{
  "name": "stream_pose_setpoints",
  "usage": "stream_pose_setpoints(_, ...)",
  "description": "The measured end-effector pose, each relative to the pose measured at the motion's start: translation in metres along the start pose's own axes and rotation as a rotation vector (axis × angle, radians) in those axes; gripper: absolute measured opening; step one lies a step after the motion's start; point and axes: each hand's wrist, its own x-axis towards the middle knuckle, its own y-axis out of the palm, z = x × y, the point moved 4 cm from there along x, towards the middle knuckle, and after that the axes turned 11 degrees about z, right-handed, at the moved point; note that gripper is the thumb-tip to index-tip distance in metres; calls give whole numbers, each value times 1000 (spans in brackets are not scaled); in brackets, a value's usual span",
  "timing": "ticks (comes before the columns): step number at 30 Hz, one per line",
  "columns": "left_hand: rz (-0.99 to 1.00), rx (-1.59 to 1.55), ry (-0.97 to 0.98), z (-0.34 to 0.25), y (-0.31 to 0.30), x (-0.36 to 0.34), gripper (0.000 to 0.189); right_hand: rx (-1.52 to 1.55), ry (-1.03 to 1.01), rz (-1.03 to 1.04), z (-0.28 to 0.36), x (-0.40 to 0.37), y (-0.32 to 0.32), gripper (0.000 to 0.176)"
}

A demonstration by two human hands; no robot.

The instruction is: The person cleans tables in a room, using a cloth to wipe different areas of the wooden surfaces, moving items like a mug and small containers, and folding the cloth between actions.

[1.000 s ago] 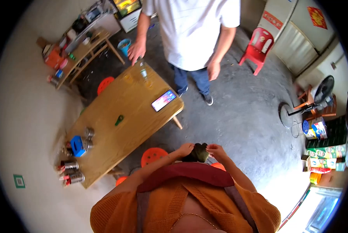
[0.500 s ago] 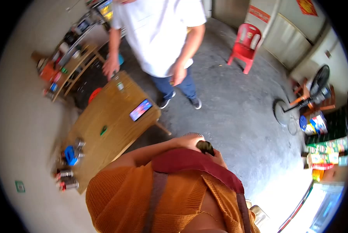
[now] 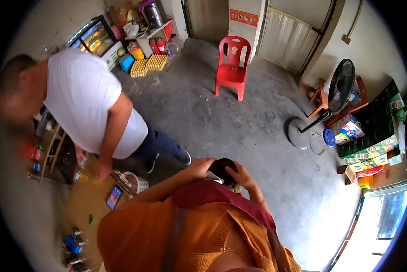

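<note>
A dark, round, bowl-like object (image 3: pixel 221 168) is in front of my apron; its exact kind I cannot make out. My left hand (image 3: pixel 199 168) grips its left edge with closed fingers. On the other side, my right hand (image 3: pixel 243 177) has its fingers curled over the right edge. Something small and pale green (image 3: pixel 236 187) shows just below the right hand, partly hidden. The maroon apron (image 3: pixel 208 192) covers whatever lies lower.
At left, another person in a white shirt (image 3: pixel 83 99) leans over a wooden table (image 3: pixel 83 199) bearing a phone (image 3: pixel 114 197). A white basket (image 3: pixel 139 182) is beside it. Ahead are a red chair (image 3: pixel 232 68) and egg trays (image 3: pixel 156 62); right, a fan (image 3: pixel 342 86) and stacked cartons (image 3: pixel 371 152).
The view has swung right. The other person has moved left and bent over the table. The dark object now shows as a broad oval, with my hands on both sides.
</note>
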Motion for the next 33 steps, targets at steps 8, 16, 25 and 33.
stream_pose_setpoints(8,61,15,262,41,17,165,21,360,330,-104,-69,9,-89,42)
stream_pose_setpoints(16,-463,42,71,68,-108,218,32,628,217,268,16,187,-213,39)
stream_pose_setpoints(25,-1165,-43,-473,154,-206,149,34,591,163,661,71,417,-152,46)
stream_pose_setpoints(33,-1332,-127,-662,298,-275,95,29,982,671,764,132,521,-36,45)
